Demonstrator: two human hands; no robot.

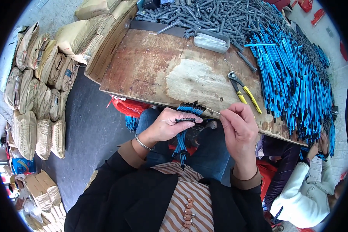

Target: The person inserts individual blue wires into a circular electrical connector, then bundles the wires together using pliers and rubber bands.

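Note:
My left hand (173, 123), a bangle at its wrist, is closed on a bundle of thin blue tubes (191, 110) with black tips. A row of small black ends (187, 120) lies between its thumb and fingers along a thin pale strand. More blue tubes (180, 145) hang below the hand, over my lap. To the right, my right hand (239, 125) is closed in a pinch, and a thin pale strand (212, 111) runs from its fingertips to the bundle. Both hands are just off the table's near edge.
On the worn wooden table (143, 65) lie pincers (243, 91) with yellow handles. Beyond are a clear tray (212, 41) of white strips, heaped grey plastic anchors (224, 17) and many blue tubes (294, 81). Stacked sacks (34, 85) stand left. A co-worker (303, 197) sits at right.

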